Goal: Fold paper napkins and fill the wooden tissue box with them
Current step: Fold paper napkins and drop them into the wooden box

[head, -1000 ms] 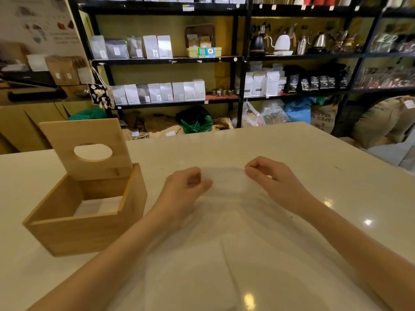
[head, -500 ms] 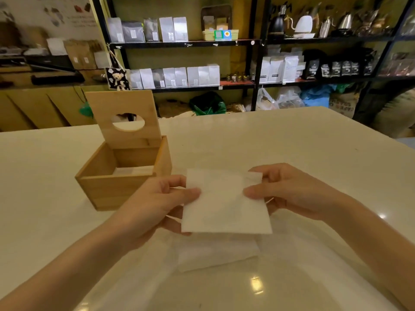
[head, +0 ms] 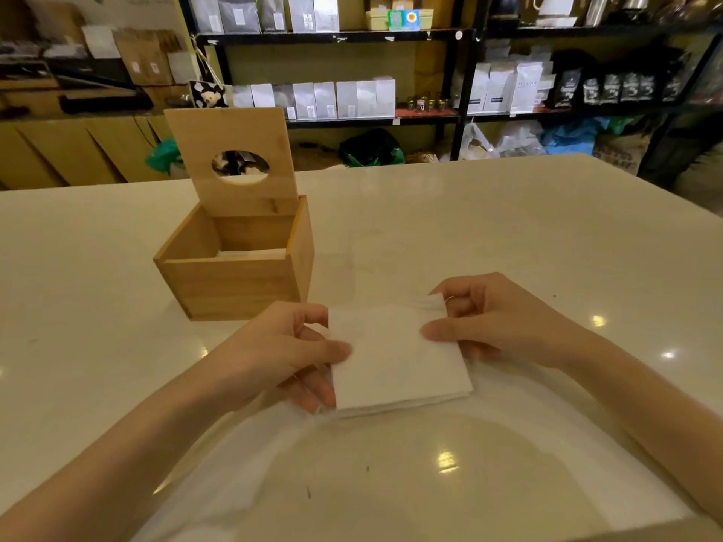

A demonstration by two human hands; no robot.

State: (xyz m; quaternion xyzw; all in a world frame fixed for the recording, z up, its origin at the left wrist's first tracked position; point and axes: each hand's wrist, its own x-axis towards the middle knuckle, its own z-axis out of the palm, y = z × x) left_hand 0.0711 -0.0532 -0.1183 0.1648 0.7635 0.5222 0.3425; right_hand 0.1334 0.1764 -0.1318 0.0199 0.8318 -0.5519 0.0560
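Since half a second ago the folded napkin (head: 397, 359) has come down a little and sits nearer the table (head: 508, 236), with its layered near edge now showing as a stack of plies, and the loose white sheet that lay under it is no longer seen there.

At the far left, the wooden tissue box (head: 234, 283) stands on the table with its lid (head: 231, 162) raised upright at the back wall; the lid has an oval hole through it. Inside the box a pale layer of napkins (head: 252, 253) lies low against the far wall.

Just near and right of the box, the left hand (head: 281, 354) pinches the napkin's left edge, thumb on top and fingers curled beneath. The napkin is a white square held between both hands, just above the table, well clear of the box. Its far right corner is lifted and slightly ruffled.

The right hand (head: 497, 326) pinches the right edge, thumb laid on top, fingers curled at the far corner.

Beyond the table, dark shelves (head: 391, 35) hold rows of white and black bags.
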